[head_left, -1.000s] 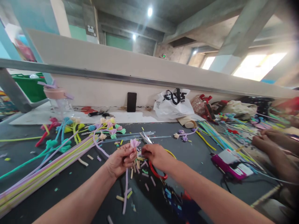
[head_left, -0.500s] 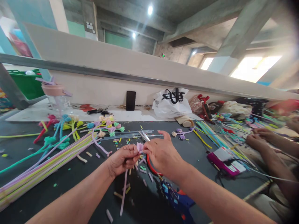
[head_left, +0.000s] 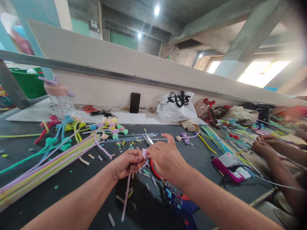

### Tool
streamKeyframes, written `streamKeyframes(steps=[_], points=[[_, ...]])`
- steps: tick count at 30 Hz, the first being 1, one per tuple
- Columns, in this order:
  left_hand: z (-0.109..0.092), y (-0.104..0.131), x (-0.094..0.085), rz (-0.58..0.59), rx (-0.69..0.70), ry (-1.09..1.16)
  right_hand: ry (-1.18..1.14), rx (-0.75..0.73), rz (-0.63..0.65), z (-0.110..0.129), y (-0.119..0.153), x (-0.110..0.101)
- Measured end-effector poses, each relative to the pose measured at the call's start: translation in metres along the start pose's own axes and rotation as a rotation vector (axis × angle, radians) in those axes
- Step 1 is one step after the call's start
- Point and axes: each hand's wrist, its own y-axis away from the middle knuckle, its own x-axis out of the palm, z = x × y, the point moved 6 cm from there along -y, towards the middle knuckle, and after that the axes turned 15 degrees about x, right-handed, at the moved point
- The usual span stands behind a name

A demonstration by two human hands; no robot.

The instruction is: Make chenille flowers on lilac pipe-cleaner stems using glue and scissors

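Left hand (head_left: 130, 163) pinching pale purple flower (head_left: 144, 153); right hand (head_left: 168, 161) apparently gripping its edge, fingertips partly hidden, above scissors (head_left: 155, 171).

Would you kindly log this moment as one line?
left hand: pinches lilac flower; right hand: fingers at flower; scissors: partly behind right hand; phone: upright against board

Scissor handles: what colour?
The scissors have red handles; the head view shows this best, just below the right hand.
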Motion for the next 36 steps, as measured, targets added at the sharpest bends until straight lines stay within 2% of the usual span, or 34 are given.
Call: streamKeyframes(steps=[15, 21, 24, 26, 29, 31, 36], points=[[0.000, 0.002, 0.001, -0.012, -0.045, -0.029, 0.043, -0.036, 0.001, 0.008, 0.004, -0.001], [-0.003, 0.002, 0.000, -0.017, 0.002, -0.069, 0.013, -0.004, 0.002, 0.003, 0.004, 0.000], [-0.006, 0.002, 0.001, -0.045, 0.064, -0.091, -0.090, 0.088, -0.045, -0.008, 0.004, -0.003], [-0.009, 0.001, 0.001, -0.077, 0.113, -0.116, -0.198, 0.224, -0.076, -0.021, 0.006, -0.003], [-0.011, 0.001, 0.003, -0.098, 0.170, -0.149, -0.397, 0.479, -0.012, -0.039, 0.014, 0.010], [-0.009, 0.001, 0.005, -0.093, 0.180, -0.163, -0.523, 0.586, 0.053, -0.043, 0.020, 0.023], [-0.004, 0.002, 0.009, -0.091, 0.147, -0.193, -0.679, 0.617, 0.065, -0.039, 0.021, 0.041]])
